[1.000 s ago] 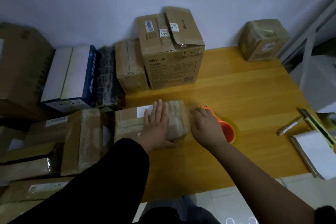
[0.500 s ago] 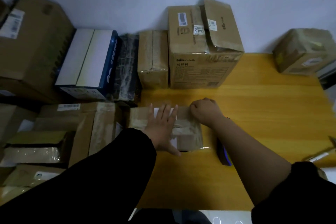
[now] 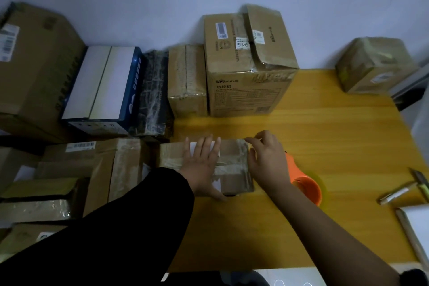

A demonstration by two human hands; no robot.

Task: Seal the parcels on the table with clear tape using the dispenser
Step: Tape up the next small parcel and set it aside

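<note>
Presses left hand [image 3: 204, 165] flat, fingers spread, on small taped parcel [image 3: 234, 181] at table [image 3: 325, 123] middle. Curls right hand [image 3: 267, 160] at parcel's right end, seemingly pinching clear tape [image 3: 241, 146] at far corner. Has orange tape dispenser [image 3: 306, 186] lying just right of parcel, behind right wrist.

The desk [image 3: 325, 137] is honey-yellow wood with fine lengthwise grain. In front of the big brown box [image 3: 246, 90], printed dark with white labels, lie a brown parcel [image 3: 232, 160] banded in glossy tape and an orange dispenser [image 3: 304, 186]. Left of that box: a black parcel [image 3: 154, 95], then a blue-and-white box [image 3: 102, 86]
</note>
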